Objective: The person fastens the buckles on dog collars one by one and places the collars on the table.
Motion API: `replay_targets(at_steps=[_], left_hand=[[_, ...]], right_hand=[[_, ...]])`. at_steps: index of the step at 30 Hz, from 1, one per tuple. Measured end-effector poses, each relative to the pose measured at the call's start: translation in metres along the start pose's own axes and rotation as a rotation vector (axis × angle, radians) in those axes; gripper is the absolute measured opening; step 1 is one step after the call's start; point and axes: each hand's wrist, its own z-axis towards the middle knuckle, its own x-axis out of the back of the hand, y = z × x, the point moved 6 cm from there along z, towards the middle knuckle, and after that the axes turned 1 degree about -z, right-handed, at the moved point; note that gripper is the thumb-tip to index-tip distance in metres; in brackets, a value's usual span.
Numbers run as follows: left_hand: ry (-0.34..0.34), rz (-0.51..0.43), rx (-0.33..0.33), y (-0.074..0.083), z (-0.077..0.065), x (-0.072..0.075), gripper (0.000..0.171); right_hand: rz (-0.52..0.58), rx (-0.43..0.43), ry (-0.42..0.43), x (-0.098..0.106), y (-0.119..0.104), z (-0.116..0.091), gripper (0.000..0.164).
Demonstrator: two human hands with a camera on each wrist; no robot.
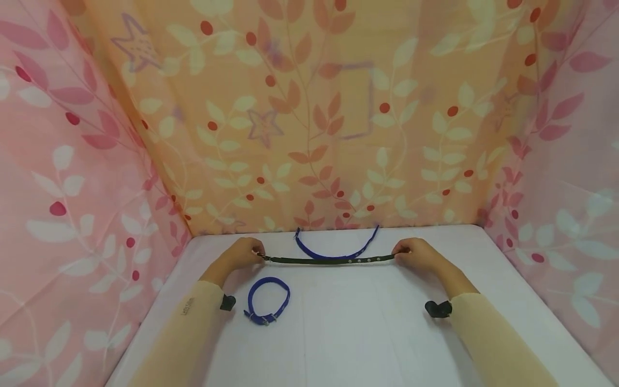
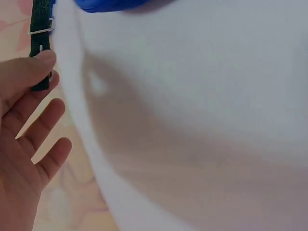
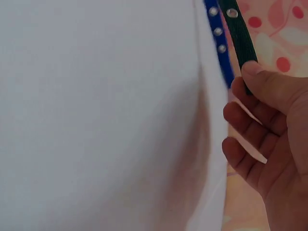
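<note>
A dark green pet collar (image 1: 329,262) is stretched nearly straight between both hands near the back of the table. My left hand (image 1: 244,253) pinches its buckle end between thumb and forefinger; the metal buckle (image 2: 41,32) shows in the left wrist view. At the other end, my right hand (image 1: 419,255) pinches the tip, just past the metal eyelets (image 3: 232,13). The other fingers of both hands are spread loosely. Just behind the green strap lies an unfastened blue collar (image 1: 303,248), curved like a bowl, its middle partly overlapped by the green one.
A second blue collar (image 1: 263,320), buckled into a loop, lies on the white table (image 1: 358,333) at front left, near the left forearm. Flowered cloth walls (image 1: 309,161) enclose the back and both sides. Small black devices (image 1: 438,309) sit at the wrists.
</note>
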Motion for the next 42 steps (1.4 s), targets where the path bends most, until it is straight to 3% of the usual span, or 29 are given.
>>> replay_targets(at_steps=[7, 11, 15, 20, 24, 29, 35, 42], left_hand=[[0.026, -0.056, -0.037, 0.012, -0.027, 0.013, 0.009], [0.040, -0.119, -0.017, 0.017, -0.044, 0.015, 0.009], [0.118, -0.226, 0.025, 0.022, -0.061, 0.020, 0.007], [0.188, -0.407, 0.024, 0.036, -0.087, 0.028, 0.010], [0.252, -0.569, 0.006, 0.038, -0.103, 0.033, 0.019], [0.350, -0.714, 0.062, 0.047, -0.120, 0.042, 0.033], [0.425, -0.798, 0.130, 0.063, -0.131, 0.050, 0.036], [0.555, -0.920, 0.183, 0.090, -0.133, 0.053, 0.036]], right_hand=[[0.005, -0.017, 0.099, 0.014, -0.019, -0.021, 0.005], [0.005, -0.023, 0.146, 0.021, -0.027, -0.032, 0.005], [0.029, -0.028, 0.214, 0.028, -0.036, -0.045, 0.008], [0.190, -0.051, 0.279, 0.033, -0.043, -0.061, 0.019], [0.344, -0.014, 0.316, 0.036, -0.051, -0.071, 0.020], [0.453, 0.029, 0.368, 0.043, -0.065, -0.079, 0.021], [0.498, 0.088, 0.422, 0.053, -0.082, -0.089, 0.020], [0.484, 0.079, 0.508, 0.062, -0.100, -0.100, 0.019]])
